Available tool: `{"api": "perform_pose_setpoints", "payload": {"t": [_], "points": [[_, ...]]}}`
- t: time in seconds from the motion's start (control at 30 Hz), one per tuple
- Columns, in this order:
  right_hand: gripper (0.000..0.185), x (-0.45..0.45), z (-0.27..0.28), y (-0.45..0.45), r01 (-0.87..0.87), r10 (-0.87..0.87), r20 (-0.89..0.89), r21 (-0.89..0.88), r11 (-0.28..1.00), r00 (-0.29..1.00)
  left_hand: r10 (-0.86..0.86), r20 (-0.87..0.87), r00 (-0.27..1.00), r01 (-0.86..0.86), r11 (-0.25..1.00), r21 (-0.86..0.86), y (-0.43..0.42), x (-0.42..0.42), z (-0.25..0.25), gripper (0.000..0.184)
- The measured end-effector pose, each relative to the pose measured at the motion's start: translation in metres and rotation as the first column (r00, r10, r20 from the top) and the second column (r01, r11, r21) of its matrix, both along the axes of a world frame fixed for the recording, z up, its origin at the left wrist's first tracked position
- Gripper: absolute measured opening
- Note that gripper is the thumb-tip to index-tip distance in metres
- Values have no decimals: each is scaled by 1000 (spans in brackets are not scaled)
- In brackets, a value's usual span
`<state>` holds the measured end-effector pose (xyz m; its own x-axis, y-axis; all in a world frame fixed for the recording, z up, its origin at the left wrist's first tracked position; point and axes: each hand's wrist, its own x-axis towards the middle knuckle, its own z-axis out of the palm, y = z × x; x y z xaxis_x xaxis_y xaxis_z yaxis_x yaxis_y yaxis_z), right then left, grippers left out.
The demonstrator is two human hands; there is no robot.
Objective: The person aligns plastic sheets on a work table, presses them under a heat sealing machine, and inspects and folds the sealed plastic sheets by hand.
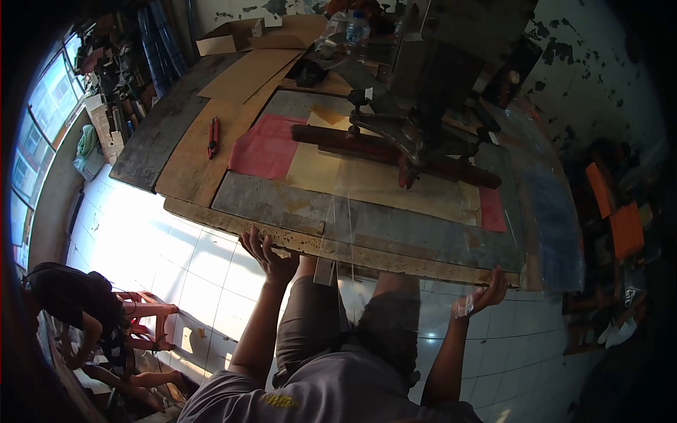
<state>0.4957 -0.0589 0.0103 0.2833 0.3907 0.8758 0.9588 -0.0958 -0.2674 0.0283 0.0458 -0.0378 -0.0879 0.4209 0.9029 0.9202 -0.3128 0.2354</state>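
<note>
My left hand [269, 261] is at the worktable's wooden front edge [296, 242], its fingers apart and pointing up against it. Close to the front right corner, my right hand [489, 292] has its fingers curled together on clear plastic; a crumpled bit shows by the wrist. A see-through plastic sheet [341, 233] hangs over the front edge between my hands; its outline is hard to follow. On the tabletop lie a cream panel [367, 182] and a pink-red sheet [264, 146]. Above them is a dark red metal bar [331, 138] fixed to a machine arm.
A red cutter knife [214, 138] lies on the left boards. Cardboard [247, 74] and a water bottle [357, 29] are at the back. The machine column [451, 77] rises behind the bar. At lower left, another person [77, 310] bends beside a red stool [151, 317].
</note>
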Motion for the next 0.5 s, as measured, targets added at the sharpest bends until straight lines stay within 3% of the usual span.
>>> {"api": "perform_pose_setpoints", "payload": {"t": [0.03, 0.13, 0.17, 0.27, 0.37, 0.5], "points": [[60, 3, 16, 4, -115, 121, -63, 101, 988, 991, -5, 4, 1000, 5, 1000, 0, 1, 0, -2, 89], [53, 4, 65, -6, -9, 5, -32, -125, 992, 999, -15, 16, 1000, 15, 1000, -8, -1, -1, -4, 88], [39, 8, 76, -1, -85, 72, -89, -156, 984, 993, -16, 13, 1000, 16, 1000, -13, -2, -4, -3, 87], [28, 4, 122, 31, -434, 275, -499, -235, 870, 822, -21, 30, 999, 22, 1000, -10, -2, 1, -4, 86], [27, 14, 123, 82, -446, 330, -342, -357, 821, 880, -24, 33, 999, 24, 1000, -12, -3, 0, -2, 84], [28, 12, 123, 138, -413, 286, -310, -515, 752, 907, -34, 26, 999, 36, 997, -64, -12, -3, 8, 81]]}}
